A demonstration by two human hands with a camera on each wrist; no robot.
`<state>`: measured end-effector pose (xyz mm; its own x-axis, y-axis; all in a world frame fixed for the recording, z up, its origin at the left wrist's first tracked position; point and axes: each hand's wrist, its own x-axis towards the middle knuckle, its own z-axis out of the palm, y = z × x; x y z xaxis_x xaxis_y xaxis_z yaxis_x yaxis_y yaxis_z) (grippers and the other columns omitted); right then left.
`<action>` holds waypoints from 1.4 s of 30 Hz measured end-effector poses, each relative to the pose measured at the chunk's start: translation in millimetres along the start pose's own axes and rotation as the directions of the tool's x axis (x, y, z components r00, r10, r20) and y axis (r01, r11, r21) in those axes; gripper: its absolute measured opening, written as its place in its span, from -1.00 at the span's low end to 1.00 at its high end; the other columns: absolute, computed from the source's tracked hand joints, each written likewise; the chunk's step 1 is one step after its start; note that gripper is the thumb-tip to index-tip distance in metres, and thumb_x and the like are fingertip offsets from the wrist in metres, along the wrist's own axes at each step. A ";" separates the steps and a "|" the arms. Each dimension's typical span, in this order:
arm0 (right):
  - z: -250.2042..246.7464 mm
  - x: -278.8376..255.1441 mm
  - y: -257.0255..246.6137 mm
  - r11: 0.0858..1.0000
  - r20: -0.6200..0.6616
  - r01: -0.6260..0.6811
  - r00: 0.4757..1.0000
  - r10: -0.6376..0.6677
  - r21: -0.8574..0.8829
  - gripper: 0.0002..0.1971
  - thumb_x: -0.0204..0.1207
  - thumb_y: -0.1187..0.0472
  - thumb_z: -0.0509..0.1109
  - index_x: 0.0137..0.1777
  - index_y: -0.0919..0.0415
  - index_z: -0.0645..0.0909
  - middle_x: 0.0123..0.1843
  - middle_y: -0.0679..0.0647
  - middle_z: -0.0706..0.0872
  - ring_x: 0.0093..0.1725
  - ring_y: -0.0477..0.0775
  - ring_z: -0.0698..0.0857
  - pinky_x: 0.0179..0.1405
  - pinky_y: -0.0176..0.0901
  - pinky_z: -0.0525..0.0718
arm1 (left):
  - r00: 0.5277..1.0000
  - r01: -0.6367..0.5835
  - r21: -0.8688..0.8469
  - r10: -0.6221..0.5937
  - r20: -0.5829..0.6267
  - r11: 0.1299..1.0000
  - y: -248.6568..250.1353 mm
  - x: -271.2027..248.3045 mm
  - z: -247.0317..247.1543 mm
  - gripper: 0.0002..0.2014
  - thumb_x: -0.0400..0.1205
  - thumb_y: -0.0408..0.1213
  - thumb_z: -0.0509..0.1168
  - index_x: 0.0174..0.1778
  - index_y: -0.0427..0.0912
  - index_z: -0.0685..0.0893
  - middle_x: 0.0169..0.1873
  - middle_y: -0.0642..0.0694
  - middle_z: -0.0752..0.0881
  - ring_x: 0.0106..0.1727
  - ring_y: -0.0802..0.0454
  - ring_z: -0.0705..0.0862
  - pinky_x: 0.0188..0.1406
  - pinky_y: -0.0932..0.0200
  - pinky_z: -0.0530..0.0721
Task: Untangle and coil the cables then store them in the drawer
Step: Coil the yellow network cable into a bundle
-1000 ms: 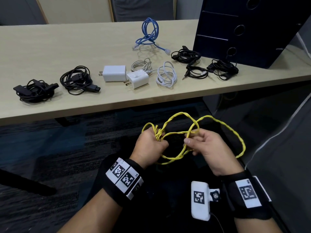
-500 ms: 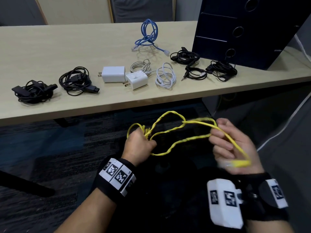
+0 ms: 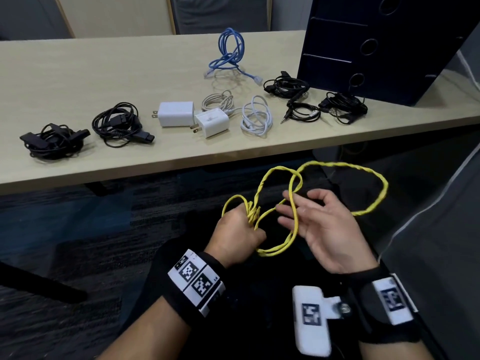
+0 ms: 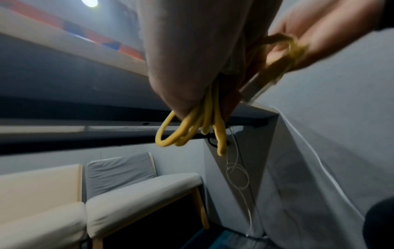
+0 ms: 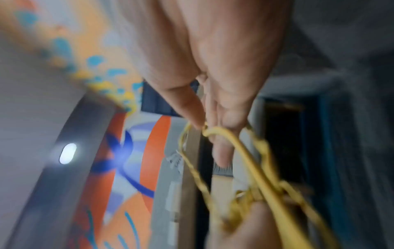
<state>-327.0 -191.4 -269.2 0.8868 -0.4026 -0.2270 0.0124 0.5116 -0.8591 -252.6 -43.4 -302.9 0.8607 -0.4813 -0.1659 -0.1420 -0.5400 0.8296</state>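
Note:
A twisted yellow cable (image 3: 345, 166) hangs in loops in front of the table edge, below the tabletop. My left hand (image 3: 236, 229) grips a bunched knot of it in a fist; the left wrist view shows yellow loops (image 4: 204, 128) sticking out under that hand (image 4: 187, 59). My right hand (image 3: 319, 224) is palm up with its fingers spread and straight, and one strand lies across them. In the blurred right wrist view the cable (image 5: 255, 165) runs off the fingertips of that hand (image 5: 224, 75). The dark drawer unit (image 3: 389, 48) stands shut at the table's back right.
On the wooden table (image 3: 78, 74) lie a blue cable (image 3: 228, 53), two white chargers (image 3: 176, 114), white cables (image 3: 257, 116) and several black cable bundles (image 3: 117, 123) at left and right. Dark carpet is under my hands.
My right hand let go of its pinch, swept out to the right, then came back toward the left hand with its palm open. A large loop now hangs out to the right.

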 end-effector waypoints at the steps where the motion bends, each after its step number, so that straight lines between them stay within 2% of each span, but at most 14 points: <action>1: 0.0 -2.4 -4.3 0.990 0.039 -0.070 0.997 0.066 0.124 -0.68 0.53 0.66 0.13 0.02 0.21 0.36 0.10 0.39 0.75 0.06 0.36 0.80 -0.06 0.08 0.83 | 1.000 0.005 0.032 -0.005 -0.005 0.999 -1.4 0.9 0.0 -0.74 0.44 -0.32 0.39 0.04 -0.10 0.63 -0.13 -0.05 0.75 -0.03 -0.05 0.70 0.04 0.04 0.68; 3: 0.8 -4.1 -9.4 0.968 0.022 -0.089 0.996 0.086 0.236 -0.66 0.49 0.70 0.12 -0.09 0.20 0.38 0.02 0.35 0.70 0.03 0.34 0.82 -0.07 0.05 0.83 | 1.000 0.010 0.055 -0.010 -0.006 0.998 -2.9 0.8 1.6 -0.74 0.44 -0.31 0.39 0.05 -0.12 0.62 -0.13 -0.06 0.74 -0.04 -0.06 0.70 0.04 0.01 0.68; 7: 1.7 2.1 -4.5 0.968 -0.171 0.140 0.980 -0.104 0.210 -0.65 0.54 0.69 0.18 -0.22 0.20 0.33 -0.27 0.11 0.57 -0.21 0.17 0.84 -0.10 -0.10 0.82 | 0.999 -0.017 -0.003 0.017 0.032 1.000 -1.9 -5.2 8.9 -0.74 0.38 -0.25 0.36 -0.02 -0.06 0.60 -0.18 -0.01 0.75 -0.10 -0.03 0.71 -0.01 -0.06 0.71; 10: -6.2 11.3 4.3 0.917 -0.233 0.289 0.905 -0.355 -0.274 -0.66 0.51 0.54 0.41 -0.17 0.13 0.36 -0.42 -0.02 0.71 -0.36 0.04 0.79 -0.18 -0.02 0.82 | 0.992 -0.096 -0.005 0.096 0.083 0.995 0.3 -10.1 13.6 -0.78 0.41 -0.31 0.37 -0.13 0.05 0.53 -0.26 0.08 0.68 -0.15 0.00 0.68 -0.03 -0.01 0.70; 13: -21.1 22.9 9.2 0.591 -0.149 0.211 0.853 -0.500 -0.779 -0.71 0.41 0.18 0.57 -0.11 -0.14 0.49 -0.07 0.17 0.73 -0.35 0.13 0.77 -0.35 0.08 0.78 | 0.992 -0.098 -0.066 0.103 0.072 0.993 1.4 -9.8 11.3 -0.81 0.34 -0.26 0.34 -0.16 -0.02 0.56 -0.33 0.05 0.70 -0.22 -0.01 0.68 -0.09 0.00 0.71; 15: -25.3 25.0 7.6 0.511 -0.061 0.193 0.896 -0.440 -0.838 -0.78 0.44 0.14 0.57 -0.02 -0.11 0.61 -0.01 0.14 0.70 -0.28 0.13 0.76 -0.40 -0.05 0.75 | 0.994 -0.084 -0.077 0.089 0.067 0.993 1.5 -7.6 6.8 -0.84 0.34 -0.26 0.34 -0.19 -0.05 0.56 -0.36 0.05 0.67 -0.26 0.01 0.64 -0.13 0.03 0.69; 19: -34.0 22.8 0.0 0.652 0.118 0.158 0.987 -0.106 -0.741 -0.84 0.52 0.01 0.49 0.02 0.05 0.73 -0.23 0.10 0.75 -0.39 0.05 0.69 -0.33 -0.01 0.68 | 0.994 -0.050 -0.082 0.057 0.093 0.995 -3.3 -2.9 -2.9 -0.84 0.39 -0.33 0.39 -0.18 -0.06 0.59 -0.37 0.10 0.65 -0.31 0.12 0.62 -0.20 0.16 0.61; 22: -55.1 22.6 -10.7 0.606 0.346 0.199 0.929 0.134 -0.770 -0.47 0.35 -0.28 0.53 0.26 -0.06 0.66 0.28 -0.08 0.66 -0.12 -0.08 0.72 -0.03 -0.22 0.69 | 0.993 -0.032 -0.095 0.042 0.108 0.995 -8.1 -1.9 -11.5 -0.83 0.45 -0.45 0.40 -0.21 -0.10 0.59 -0.46 0.14 0.57 -0.47 0.27 0.51 -0.36 0.30 0.50; 25: -67.8 24.1 -14.5 0.671 0.363 0.197 0.925 0.116 -0.715 -0.68 0.60 -0.03 0.39 0.31 0.00 0.64 0.53 -0.15 0.49 -0.05 -0.08 0.70 -0.13 -0.20 0.68 | 0.989 -0.035 -0.123 0.053 0.140 0.992 -11.2 -1.5 -17.7 -0.83 0.46 -0.51 0.39 -0.20 -0.17 0.59 -0.48 0.10 0.54 -0.52 0.27 0.47 -0.43 0.33 0.48; 28: -65.2 27.4 -12.1 0.542 0.351 0.262 0.934 0.066 -0.798 -0.65 0.69 0.34 0.26 0.23 -0.14 0.66 0.41 -0.23 0.61 -0.08 -0.20 0.67 -0.16 -0.35 0.62 | 0.983 -0.034 -0.141 0.059 0.172 0.989 -10.4 -0.6 -17.6 -0.83 0.46 -0.53 0.39 -0.20 -0.19 0.59 -0.46 0.05 0.56 -0.48 0.19 0.50 -0.44 0.31 0.50; 32: -56.8 30.6 -8.3 0.285 0.395 0.374 0.918 0.020 -0.883 -0.78 0.53 0.20 0.51 -0.19 -0.21 0.71 -0.11 -0.13 0.64 -0.09 -0.18 0.62 -0.01 -0.24 0.53 | 0.973 -0.035 -0.145 0.066 0.220 0.989 -9.6 0.5 -15.1 -0.81 0.47 -0.53 0.38 -0.23 -0.14 0.58 -0.46 0.07 0.57 -0.47 0.18 0.52 -0.41 0.28 0.51; 35: -67.3 34.0 -19.0 0.342 0.322 0.378 0.923 -0.211 -0.860 -0.84 0.59 0.18 0.43 -0.22 -0.02 0.64 -0.24 -0.01 0.64 -0.22 -0.15 0.56 -0.10 -0.26 0.46 | 0.983 -0.026 -0.148 0.052 0.176 0.989 -14.5 1.6 -20.8 -0.74 0.47 -0.58 0.37 -0.30 -0.11 0.55 -0.49 0.12 0.59 -0.49 0.28 0.53 -0.40 0.33 0.50; 38: -84.1 37.6 -31.2 0.362 0.079 0.243 0.907 -0.413 -0.900 -0.79 0.67 0.17 0.33 -0.22 0.16 0.59 -0.37 0.01 0.60 -0.31 -0.01 0.51 -0.29 -0.26 0.43 | 0.989 0.007 -0.150 0.015 0.145 0.989 -19.6 3.3 -26.8 -0.81 0.48 -0.57 0.37 -0.28 -0.18 0.59 -0.47 0.08 0.62 -0.45 0.22 0.56 -0.43 0.33 0.49; 42: -91.3 40.5 -28.4 0.470 -0.196 0.051 0.866 -0.461 -0.881 -0.68 0.69 0.08 0.25 -0.30 0.16 0.54 -0.41 0.06 0.57 -0.35 0.09 0.51 -0.40 -0.12 0.41 | 0.997 0.032 -0.109 -0.024 0.080 0.993 -17.6 7.4 -28.4 -0.87 0.48 -0.50 0.38 -0.24 -0.22 0.58 -0.41 -0.06 0.57 -0.41 0.08 0.53 -0.48 0.29 0.46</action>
<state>-333.5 -291.5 -295.8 0.6713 -0.7330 0.1096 -0.3563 -0.4488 -0.8195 -229.8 -17.9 -303.6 0.8222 -0.5218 -0.2273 -0.0599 -0.4764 0.8772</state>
